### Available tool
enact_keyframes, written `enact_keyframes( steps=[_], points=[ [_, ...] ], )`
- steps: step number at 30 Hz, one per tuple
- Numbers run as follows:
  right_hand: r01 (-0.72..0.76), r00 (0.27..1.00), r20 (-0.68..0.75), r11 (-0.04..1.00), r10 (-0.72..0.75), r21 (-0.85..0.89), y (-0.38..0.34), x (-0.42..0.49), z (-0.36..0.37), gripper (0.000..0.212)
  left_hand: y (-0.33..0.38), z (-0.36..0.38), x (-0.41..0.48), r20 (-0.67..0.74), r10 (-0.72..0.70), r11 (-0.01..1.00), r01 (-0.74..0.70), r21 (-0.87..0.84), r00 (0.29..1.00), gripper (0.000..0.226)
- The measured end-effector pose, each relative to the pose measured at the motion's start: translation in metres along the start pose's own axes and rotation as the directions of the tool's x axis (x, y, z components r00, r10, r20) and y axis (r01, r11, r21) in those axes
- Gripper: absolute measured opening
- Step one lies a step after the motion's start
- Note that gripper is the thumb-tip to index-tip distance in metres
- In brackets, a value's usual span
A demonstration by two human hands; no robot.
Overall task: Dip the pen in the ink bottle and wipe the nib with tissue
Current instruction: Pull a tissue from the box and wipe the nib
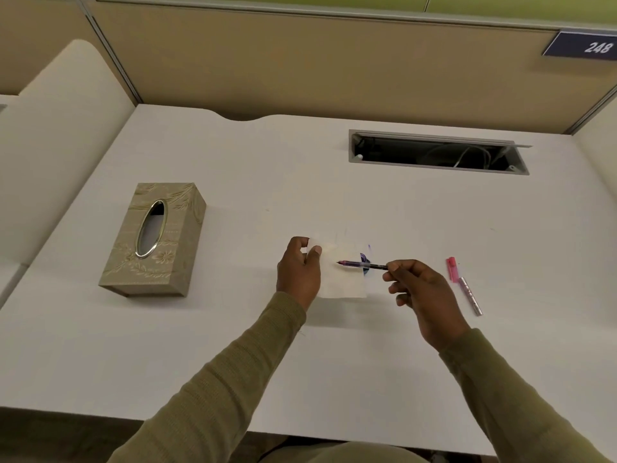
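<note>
My left hand (298, 274) pinches a white tissue (344, 282) by its upper left corner and holds it spread above the white desk (300, 178). My right hand (422, 292) grips a slim dark pen (362, 265) by its back end. The pen lies almost level and its nib points left over the middle of the tissue. A dark blue, ink-coloured shape shows behind the tissue's right edge, mostly hidden; I cannot tell what it is.
A beige fabric tissue box (153, 240) with an oval metal-rimmed slot stands to the left. A pink cap and a silvery pen barrel (465, 285) lie just right of my right hand. An open cable slot (437, 152) is set in the desk's back right.
</note>
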State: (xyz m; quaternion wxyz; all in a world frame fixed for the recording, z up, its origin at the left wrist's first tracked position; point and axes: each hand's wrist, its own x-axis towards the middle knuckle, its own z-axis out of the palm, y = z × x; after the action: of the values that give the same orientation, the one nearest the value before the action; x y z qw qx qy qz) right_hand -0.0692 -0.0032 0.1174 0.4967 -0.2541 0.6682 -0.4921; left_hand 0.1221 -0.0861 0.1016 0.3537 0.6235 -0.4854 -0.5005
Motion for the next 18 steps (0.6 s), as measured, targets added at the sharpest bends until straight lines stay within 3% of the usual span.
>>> enact_keyframes(
  steps=[6, 9, 12, 18],
  points=[
    [0.024, 1.000, -0.014, 1.000, -0.025, -0.016, 0.003, -0.004, 0.002, 0.011, 0.007, 0.000, -0.003, 0.072, -0.152, 0.957, 0.166, -0.239, 0.986, 0.016],
    [0.030, 0.999, -0.017, 0.999, -0.031, -0.015, 0.002, -0.004, 0.001, 0.012, 0.010, -0.006, -0.006, 0.229, -0.275, 0.768, 0.357, -0.532, 0.934, 0.026],
    [0.032, 0.999, -0.014, 0.999, -0.032, -0.013, 0.000, -0.004, 0.000, 0.012, 0.014, -0.012, -0.011, 0.341, -0.261, 0.621, 0.428, -0.657, 0.903, 0.033],
    [0.028, 1.000, -0.005, 0.999, -0.028, -0.020, 0.001, -0.006, -0.001, 0.013, 0.010, -0.010, -0.019, 0.457, -0.075, 0.707, 0.371, -0.603, 0.886, 0.035]
  ],
)
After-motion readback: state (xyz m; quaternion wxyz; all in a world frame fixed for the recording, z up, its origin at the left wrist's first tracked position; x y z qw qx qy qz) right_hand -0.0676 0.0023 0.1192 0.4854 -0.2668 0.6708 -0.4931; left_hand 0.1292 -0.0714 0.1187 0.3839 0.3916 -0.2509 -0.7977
